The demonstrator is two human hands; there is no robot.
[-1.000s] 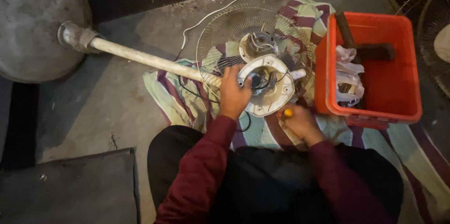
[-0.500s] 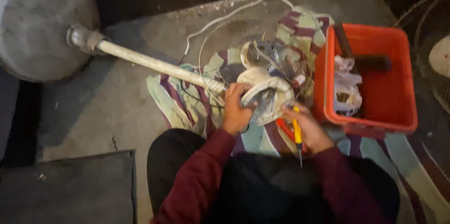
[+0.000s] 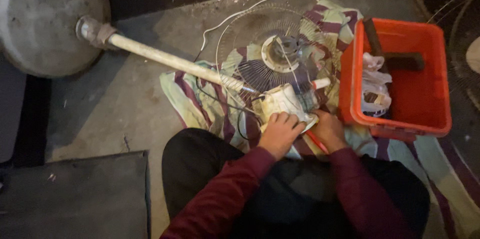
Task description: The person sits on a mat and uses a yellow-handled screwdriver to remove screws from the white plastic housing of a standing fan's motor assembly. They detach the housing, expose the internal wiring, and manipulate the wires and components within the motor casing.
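Note:
A pedestal fan lies on its side on a striped cloth (image 3: 200,109). Its white motor housing (image 3: 286,100) sits at the end of the cream pole (image 3: 160,59). My left hand (image 3: 278,133) grips the housing from below. My right hand (image 3: 327,129) presses against the housing's right side and holds a red-handled screwdriver (image 3: 316,142), whose tip is hidden. Just beyond the housing the round wire grille (image 3: 272,51) lies flat on the cloth. Both sleeves are dark red.
The fan's round grey base (image 3: 47,19) stands at the far left. An orange plastic crate (image 3: 397,119) with a hammer (image 3: 385,54) and a plastic bag (image 3: 374,86) sits to the right. A white cord (image 3: 250,6) loops behind. A dark slab (image 3: 75,194) lies near left.
The motor housing has been turned over and pulled toward me, exposing the wire grille behind it. My right hand with the screwdriver has moved up against the housing.

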